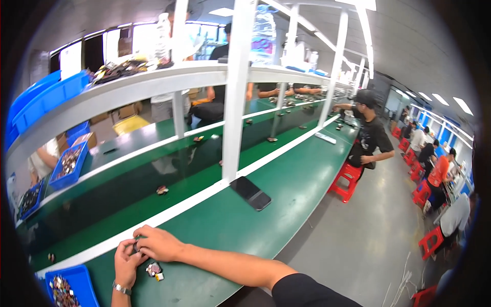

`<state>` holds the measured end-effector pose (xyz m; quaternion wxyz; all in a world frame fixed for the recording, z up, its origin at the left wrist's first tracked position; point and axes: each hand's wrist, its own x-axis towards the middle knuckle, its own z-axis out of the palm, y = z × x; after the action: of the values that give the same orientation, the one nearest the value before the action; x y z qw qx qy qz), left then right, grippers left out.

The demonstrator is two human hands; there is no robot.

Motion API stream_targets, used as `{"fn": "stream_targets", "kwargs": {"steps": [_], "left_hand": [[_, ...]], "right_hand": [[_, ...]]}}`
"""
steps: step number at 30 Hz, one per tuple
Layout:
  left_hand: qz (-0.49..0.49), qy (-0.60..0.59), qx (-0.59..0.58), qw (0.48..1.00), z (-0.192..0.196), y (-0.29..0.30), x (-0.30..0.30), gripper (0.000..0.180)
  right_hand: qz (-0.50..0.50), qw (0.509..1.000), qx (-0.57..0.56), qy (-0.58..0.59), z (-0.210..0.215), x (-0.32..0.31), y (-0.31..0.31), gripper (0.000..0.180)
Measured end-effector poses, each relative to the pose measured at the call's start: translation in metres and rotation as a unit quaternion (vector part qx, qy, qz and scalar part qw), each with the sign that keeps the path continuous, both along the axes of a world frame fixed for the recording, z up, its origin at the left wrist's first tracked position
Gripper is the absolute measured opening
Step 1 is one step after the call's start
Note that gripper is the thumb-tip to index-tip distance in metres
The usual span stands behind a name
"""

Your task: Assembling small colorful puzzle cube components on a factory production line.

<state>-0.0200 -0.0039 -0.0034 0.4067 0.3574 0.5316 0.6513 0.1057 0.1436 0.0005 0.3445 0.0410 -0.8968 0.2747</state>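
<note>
Over the green bench top, my left hand and my right hand meet with fingers closed around a small dark part. Most of that part is hidden by the fingers, so its kind does not show. Just beside my hands lies a little cluster of small parts, whitish, reddish and yellow. A blue bin with many small mixed parts stands to the left of my left wrist, which wears a metal-banded watch.
A dark phone lies by the white post. Beyond a white rail, the dark green conveyor belt carries scattered small parts. Blue trays stand at the far left. A person in black sits farther along near a red stool.
</note>
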Motion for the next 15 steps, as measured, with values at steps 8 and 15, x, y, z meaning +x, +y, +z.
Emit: {"fn": "stream_targets", "kwargs": {"steps": [8, 15], "left_hand": [[-0.099, -0.029, 0.048, 0.993, -0.005, 0.016, 0.004, 0.039], [-0.088, -0.038, 0.009, 0.995, 0.002, 0.002, 0.000, 0.038]], "right_hand": [[-0.049, 0.999, -0.010, -0.019, 0.014, 0.023, 0.006, 0.011], [-0.029, 0.997, -0.043, -0.049, 0.014, 0.017, -0.001, 0.007]]}}
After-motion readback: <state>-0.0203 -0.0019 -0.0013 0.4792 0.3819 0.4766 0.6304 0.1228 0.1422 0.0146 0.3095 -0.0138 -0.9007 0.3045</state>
